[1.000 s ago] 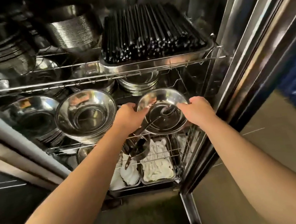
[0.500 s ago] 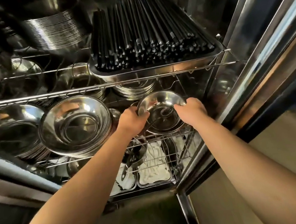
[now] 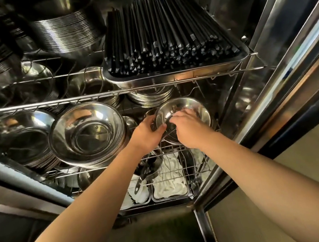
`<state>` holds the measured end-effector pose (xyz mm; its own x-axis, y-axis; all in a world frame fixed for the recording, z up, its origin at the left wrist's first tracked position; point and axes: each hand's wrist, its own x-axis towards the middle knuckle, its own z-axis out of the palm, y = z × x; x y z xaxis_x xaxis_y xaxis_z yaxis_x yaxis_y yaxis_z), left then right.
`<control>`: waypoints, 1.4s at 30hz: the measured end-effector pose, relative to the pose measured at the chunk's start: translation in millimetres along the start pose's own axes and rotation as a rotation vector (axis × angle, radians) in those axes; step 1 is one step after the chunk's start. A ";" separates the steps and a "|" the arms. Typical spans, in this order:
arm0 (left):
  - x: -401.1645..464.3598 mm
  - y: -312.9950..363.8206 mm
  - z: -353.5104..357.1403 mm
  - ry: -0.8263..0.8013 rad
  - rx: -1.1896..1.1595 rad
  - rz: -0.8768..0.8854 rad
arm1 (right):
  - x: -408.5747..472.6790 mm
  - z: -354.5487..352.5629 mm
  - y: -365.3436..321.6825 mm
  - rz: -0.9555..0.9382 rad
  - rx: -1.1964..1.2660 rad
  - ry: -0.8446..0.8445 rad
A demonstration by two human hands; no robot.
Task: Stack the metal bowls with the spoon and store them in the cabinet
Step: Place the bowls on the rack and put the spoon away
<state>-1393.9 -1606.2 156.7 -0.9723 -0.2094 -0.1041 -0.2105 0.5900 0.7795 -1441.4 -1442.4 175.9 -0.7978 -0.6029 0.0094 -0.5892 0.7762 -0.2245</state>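
A small metal bowl (image 3: 200,109) sits on the right end of the cabinet's middle wire shelf (image 3: 180,146). My left hand (image 3: 146,133) grips its left rim with the thumb over the edge. My right hand (image 3: 190,127) reaches into the bowl from the front, fingers curled down over the spoon (image 3: 167,119). Only a short stretch of the spoon's handle shows between my hands. More metal bowls stand in stacks to the left: a large stack (image 3: 87,134) and a darker one (image 3: 25,138).
A steel tray (image 3: 179,76) of black chopsticks rests on the upper wire shelf, right above the bowl. Stacked bowls (image 3: 65,31) fill the upper left. Below, trays hold white items (image 3: 168,180) and a ladle (image 3: 148,172). The steel door frame (image 3: 269,69) bounds the right.
The bowl has gone deeper onto the middle shelf. My right hand has left the bowl's right rim and now lies inside it over the spoon. My left hand keeps the left rim.
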 end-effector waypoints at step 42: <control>-118.8 -108.9 -28.0 0.000 0.947 0.252 | -135.2 71.5 -84.3 -0.554 0.418 0.348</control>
<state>-1252.6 -1667.5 101.5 -1.0000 0.0084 -0.0024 0.0085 0.9992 -0.0397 -1274.7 -1439.6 123.8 -0.4361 -0.7364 0.5173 -0.8718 0.2031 -0.4458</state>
